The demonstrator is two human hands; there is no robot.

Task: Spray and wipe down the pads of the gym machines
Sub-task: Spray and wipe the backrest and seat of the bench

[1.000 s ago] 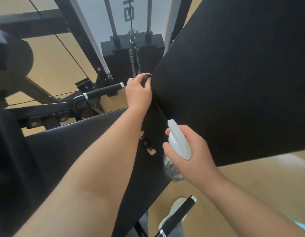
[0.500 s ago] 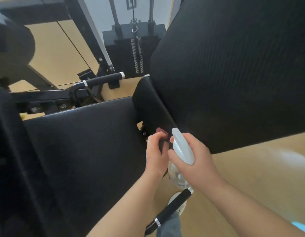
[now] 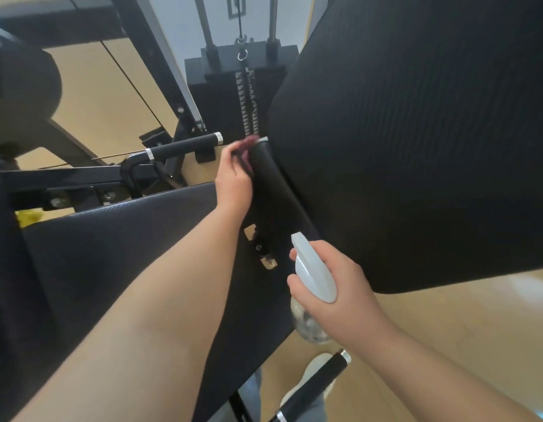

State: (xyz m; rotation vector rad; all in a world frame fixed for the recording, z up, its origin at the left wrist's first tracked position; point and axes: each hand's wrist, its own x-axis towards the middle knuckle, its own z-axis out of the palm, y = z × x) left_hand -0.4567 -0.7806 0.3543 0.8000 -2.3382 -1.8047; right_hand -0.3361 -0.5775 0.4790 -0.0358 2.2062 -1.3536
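Head view: the left hand [image 3: 235, 178] now sits high on the narrow black padded bar [image 3: 271, 184] beside the large ribbed black back pad [image 3: 416, 147], its grip pinched around a dark reddish cloth [image 3: 249, 146] that pokes out near the bar's silver-capped top end. Half a second earlier that hand was down at the bar's lower end, just beside the bottle; a second ago it was again up near the top. So the cloth is travelling the length of the bar in back-and-forth strokes, which suggests the wiping of this small pad is well under way rather than just begun.

The right hand [image 3: 340, 287] has barely shifted: its grip is wrapped tight on the white trigger head of a clear plastic spray bottle [image 3: 314, 269], held low beside the bar's bracket, nozzle pointing up toward the bar. Whether a finger is pressing the trigger cannot be told.

The wide black seat pad [image 3: 112, 254] lies under the left forearm, with no visible wet sheen, so it probably remains to be cleaned.
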